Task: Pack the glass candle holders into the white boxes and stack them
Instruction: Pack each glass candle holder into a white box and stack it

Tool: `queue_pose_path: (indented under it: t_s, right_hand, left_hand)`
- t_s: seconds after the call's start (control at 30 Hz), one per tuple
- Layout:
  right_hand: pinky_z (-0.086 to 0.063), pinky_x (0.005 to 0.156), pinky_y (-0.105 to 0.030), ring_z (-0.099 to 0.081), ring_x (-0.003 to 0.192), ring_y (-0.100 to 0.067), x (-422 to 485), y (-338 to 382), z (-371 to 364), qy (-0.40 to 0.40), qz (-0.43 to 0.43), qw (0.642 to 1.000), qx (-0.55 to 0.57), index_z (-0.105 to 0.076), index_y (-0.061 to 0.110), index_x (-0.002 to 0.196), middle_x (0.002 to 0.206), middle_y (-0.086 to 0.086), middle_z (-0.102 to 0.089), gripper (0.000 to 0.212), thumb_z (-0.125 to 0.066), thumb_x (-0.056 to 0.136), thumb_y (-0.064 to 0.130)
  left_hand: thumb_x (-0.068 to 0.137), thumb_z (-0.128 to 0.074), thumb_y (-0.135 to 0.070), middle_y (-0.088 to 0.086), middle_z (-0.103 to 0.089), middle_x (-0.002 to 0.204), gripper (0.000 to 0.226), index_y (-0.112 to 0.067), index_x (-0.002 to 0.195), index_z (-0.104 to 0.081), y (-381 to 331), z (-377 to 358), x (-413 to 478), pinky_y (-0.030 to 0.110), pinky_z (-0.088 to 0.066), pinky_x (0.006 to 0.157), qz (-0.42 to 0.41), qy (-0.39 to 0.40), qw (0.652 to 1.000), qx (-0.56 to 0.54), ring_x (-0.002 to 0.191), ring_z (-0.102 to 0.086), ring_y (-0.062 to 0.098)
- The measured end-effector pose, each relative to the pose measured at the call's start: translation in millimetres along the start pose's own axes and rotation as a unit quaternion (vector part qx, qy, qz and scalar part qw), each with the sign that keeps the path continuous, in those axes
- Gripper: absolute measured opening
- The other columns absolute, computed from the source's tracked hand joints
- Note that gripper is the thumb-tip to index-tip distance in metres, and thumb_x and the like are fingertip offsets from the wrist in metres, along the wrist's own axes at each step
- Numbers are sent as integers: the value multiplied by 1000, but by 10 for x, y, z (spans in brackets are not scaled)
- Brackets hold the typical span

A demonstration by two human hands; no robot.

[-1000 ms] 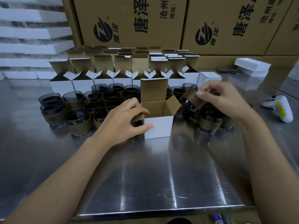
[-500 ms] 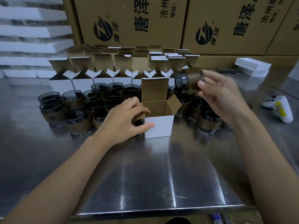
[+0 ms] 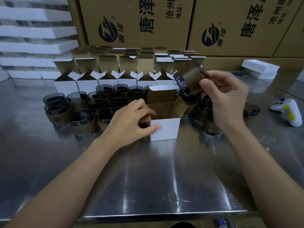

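On a steel table (image 3: 148,178), the left hand (image 3: 130,122) grips the near left corner of an open white box (image 3: 164,129), steadying it. The right hand (image 3: 225,99) pinches 1 tilted glass candle holder (image 3: 189,79) above and right of the opening. Turning it upright before lowering should help. More candle holders (image 3: 82,119) and open boxes (image 3: 105,79) wait behind.

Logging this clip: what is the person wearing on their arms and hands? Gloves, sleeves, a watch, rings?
Nothing worn shows. The left hand and right hand are bare, with no gloves, and no ring can be seen on the fingers in view. The left forearm and right forearm are bare to the frame's edge, with no sleeve, cuff, watch or bracelet. The right hand is slightly blurred.
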State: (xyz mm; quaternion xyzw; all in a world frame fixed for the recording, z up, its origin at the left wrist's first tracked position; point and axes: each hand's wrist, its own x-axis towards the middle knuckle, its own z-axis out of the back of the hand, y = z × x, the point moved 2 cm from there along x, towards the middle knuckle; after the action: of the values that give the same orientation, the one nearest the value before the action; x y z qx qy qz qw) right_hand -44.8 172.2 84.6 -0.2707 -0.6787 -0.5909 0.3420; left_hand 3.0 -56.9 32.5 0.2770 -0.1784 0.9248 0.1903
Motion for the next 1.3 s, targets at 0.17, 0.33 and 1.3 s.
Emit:
queue_pose_path:
  t_s: [0.17, 0.33, 1.3]
  right_hand:
    - [-54, 73, -27, -67, 89, -16, 37, 61, 17, -15, 54, 998, 40, -67, 20, 105, 100, 6, -72, 13, -62, 93, 18]
    - [-54, 71, -25, -67, 87, -15, 14, 39, -39, 74, 23, 996, 50, -70, 16, 105, 99, 7, -72, 19, -58, 92, 10]
    - [-46, 90, -18, -60, 105, 2, -112, -212, -121, 135, -68, 964, -217, -70, 15, 115, 108, 12, -69, 30, -44, 100, 17]
  left_hand:
    - [81, -49, -65, -15, -42, 89, 54, -23, 108, -68, 4, -4, 0, 12, -31, 65, 3, 2, 1000, 1, 83, -39, 0]
    - [79, -48, -67, -17, -39, 88, 57, -23, 111, -67, 13, -18, 1, 13, -33, 64, 12, 1, 1000, 1, 82, -38, 0]
    - [94, -44, -39, -12, -49, 73, 25, -19, 83, -55, 75, 126, -15, 22, -35, 56, 63, -173, 982, -50, 64, -46, 8]
